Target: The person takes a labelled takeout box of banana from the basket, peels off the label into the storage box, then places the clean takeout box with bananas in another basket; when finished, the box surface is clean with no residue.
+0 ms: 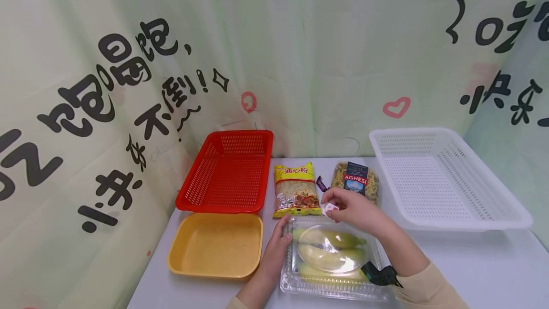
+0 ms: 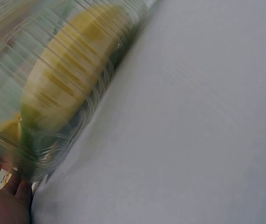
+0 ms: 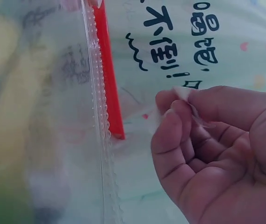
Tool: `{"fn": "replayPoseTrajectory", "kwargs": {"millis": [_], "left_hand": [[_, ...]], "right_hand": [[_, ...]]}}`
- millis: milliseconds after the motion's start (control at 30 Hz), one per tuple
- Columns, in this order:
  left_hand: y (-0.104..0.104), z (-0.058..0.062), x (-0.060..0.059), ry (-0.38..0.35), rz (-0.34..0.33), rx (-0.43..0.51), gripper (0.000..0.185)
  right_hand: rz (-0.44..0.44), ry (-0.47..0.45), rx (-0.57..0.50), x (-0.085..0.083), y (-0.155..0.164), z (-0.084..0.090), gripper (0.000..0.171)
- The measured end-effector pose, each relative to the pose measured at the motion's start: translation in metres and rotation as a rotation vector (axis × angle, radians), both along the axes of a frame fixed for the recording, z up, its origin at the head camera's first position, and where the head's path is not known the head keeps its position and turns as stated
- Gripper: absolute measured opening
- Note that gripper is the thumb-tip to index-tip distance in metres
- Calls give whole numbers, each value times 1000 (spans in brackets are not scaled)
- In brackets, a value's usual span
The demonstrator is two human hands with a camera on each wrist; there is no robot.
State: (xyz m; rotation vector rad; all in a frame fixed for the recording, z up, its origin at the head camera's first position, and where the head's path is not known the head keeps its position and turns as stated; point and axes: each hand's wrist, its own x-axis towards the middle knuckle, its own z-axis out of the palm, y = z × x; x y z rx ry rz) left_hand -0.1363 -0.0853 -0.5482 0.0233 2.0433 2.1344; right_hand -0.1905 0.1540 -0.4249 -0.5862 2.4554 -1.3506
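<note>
1. Pale curtain with printed writing hangs behind one white table.
2. Right hand pinches one small white wrapper between thumb and fingers, near the plastic box's 12 o'clock edge; any contents are hidden.
3. Left hand rests, fingers fairly straight, against that one clear plastic box at its 10 o'clock side. Yellow fruit lies inside, its count unclear through the shiny lid.
4. Risks, as I judge: a loose fingertip pinch could drop the wrapper among the bags; uneven left-hand pressure could skid the box.
5. Counts, clocked from the box: one yellow tray at 9; one red basket at 10; two bags, a yellow bag at 11 and a pasta bag towards 1; one purple packet near 12; one white basket at 2.
</note>
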Motion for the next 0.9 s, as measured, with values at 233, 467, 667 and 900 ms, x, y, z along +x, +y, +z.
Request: {"fn": "replayPoseTrajectory", "kwargs": {"millis": [233,467,667,900], "left_hand": [[0,0,0,4,1,-13,57],[-3,-1,-1,30,25,-61,54],[-1,7,-5,126,112,-91,49],[3,20,-11,266,190,-174,26]], "right_hand": [[-19,43,63,2,-2,2,21],[1,83,87,2,-1,2,20],[97,25,15,2,1,2,20],[105,15,-2,4,1,3,23]]}}
